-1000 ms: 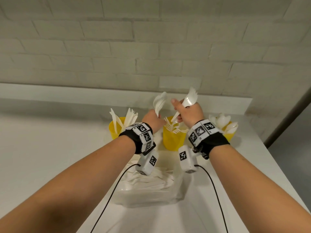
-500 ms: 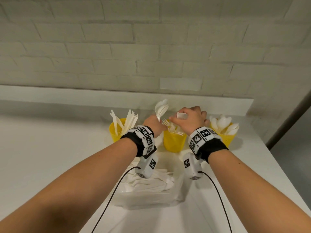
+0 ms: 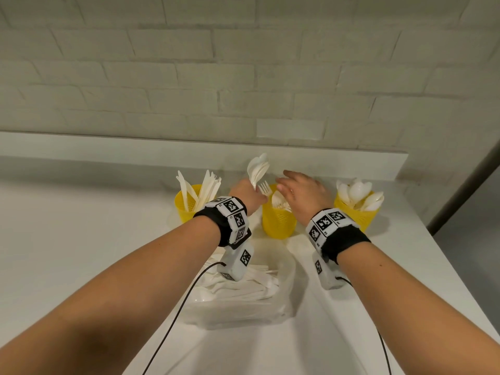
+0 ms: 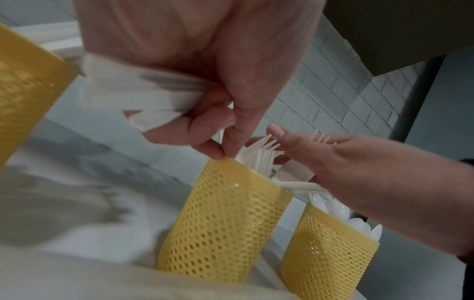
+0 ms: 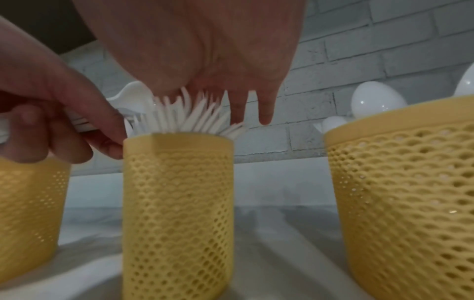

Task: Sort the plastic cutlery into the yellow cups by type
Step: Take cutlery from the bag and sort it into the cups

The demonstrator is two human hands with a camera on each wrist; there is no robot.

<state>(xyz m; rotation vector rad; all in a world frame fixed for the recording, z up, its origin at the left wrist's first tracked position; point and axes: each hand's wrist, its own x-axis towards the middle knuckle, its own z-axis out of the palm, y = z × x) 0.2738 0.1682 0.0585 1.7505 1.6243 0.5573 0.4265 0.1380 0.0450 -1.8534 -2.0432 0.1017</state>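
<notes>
**Asker:** What is your right hand doing over the cups?

**Me:** My right hand [image 3: 303,192] is empty, fingers [image 5: 264,109] straight and spread, palm down just above the middle cup [image 3: 278,220]. The forks [image 5: 184,119] stand in there tines up, so I judge a flat hand is the easy way to settle them without getting pricked.

**Asker:** And the left?

**Me:** My left hand [image 3: 247,194] is curled round a bundle of spoons [image 3: 258,167], handles in the fist, bowls sticking up and away from me. It sits just left of the middle cup, knuckles touching its rim in the left wrist view. I hold them bunched so one type goes in together.

**Asker:** Where should they go?

**Me:** Into the right cup [image 3: 357,215], I'd say, since spoons [image 3: 359,193] already fill it. The left cup [image 3: 185,204] holds knives [image 3: 200,188], though a few tips there look toothed and I can't tell for sure.

**Asker:** Is much left to sort?

**Me:** Yes. Nearer to me, the clear tub [image 3: 243,301] on the white counter [image 3: 81,239] has a loose white pile of cutlery [image 3: 251,290] in it, partly hidden by my left wrist camera.

**Asker:** Any risk?

**Me:** The spoons must cross over the fork tines; snagging one could tip that light cup.
</notes>
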